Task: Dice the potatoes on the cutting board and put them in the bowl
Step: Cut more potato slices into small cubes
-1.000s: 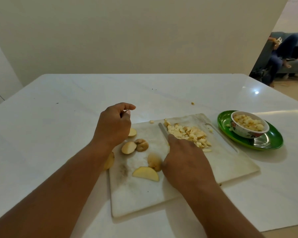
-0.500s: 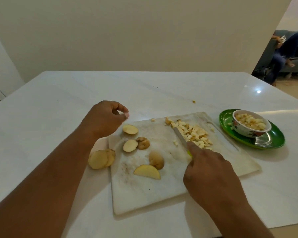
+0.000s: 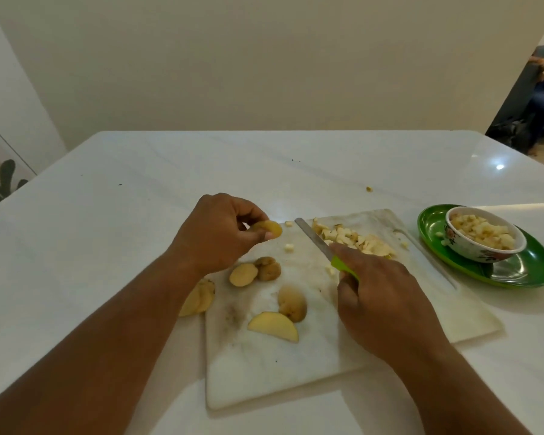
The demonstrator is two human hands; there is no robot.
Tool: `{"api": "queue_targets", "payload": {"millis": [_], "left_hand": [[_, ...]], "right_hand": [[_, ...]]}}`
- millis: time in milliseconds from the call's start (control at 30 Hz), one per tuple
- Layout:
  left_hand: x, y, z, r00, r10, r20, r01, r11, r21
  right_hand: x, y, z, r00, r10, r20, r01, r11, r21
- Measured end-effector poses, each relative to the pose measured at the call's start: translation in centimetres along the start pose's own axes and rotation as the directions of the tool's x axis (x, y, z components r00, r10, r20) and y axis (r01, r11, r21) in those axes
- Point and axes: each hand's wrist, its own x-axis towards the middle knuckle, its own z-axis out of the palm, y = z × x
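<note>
Head view. Risk: the slice (image 3: 267, 229), pinched only at its edge between left thumb and fingertips, could slip as it is set down; the blade of the knife (image 3: 315, 240) lies just beside it, so a hurried placement might nick a finger. Grip: left hand (image 3: 215, 235) curled, pinching the slice over the board's (image 3: 264, 372) far edge; right hand (image 3: 387, 304) wrapped round the green handle. Dice (image 3: 355, 241) lie heaped on the board beside the blade; more fill the bowl (image 3: 484, 251).

Dim, warm indoor light is falling from above, glinting as a small glare spot on the table (image 3: 500, 167) at right. Soft shadows are lying under the forearms. Wide-angle distortion is bending the frame edges; detail is looking slightly soft.
</note>
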Motion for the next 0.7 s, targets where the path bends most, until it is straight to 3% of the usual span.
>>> {"api": "queue_targets", "payload": {"millis": [300,500,700], "left_hand": [[-0.8,1.4,0.6,0.995,-0.022,-0.100,0.029,0.997,0.066],[-1.0,2.4,2.4,1.000,0.017,-0.004,-0.016,0.991,0.130],[-0.8,3.0,3.5,0.986,0.041,0.159,-0.085,0.955,0.285]], "right_hand": [[-1.6,-1.3,0.7,0.998,-0.024,0.063,0.031,0.993,-0.111],[-3.5,0.3,-1.2,0.978,0.207,0.017,-0.200,0.961,-0.192],[-5.2,-1.4,-1.5,0.976,0.195,0.097,-0.178,0.970,-0.163]]}}
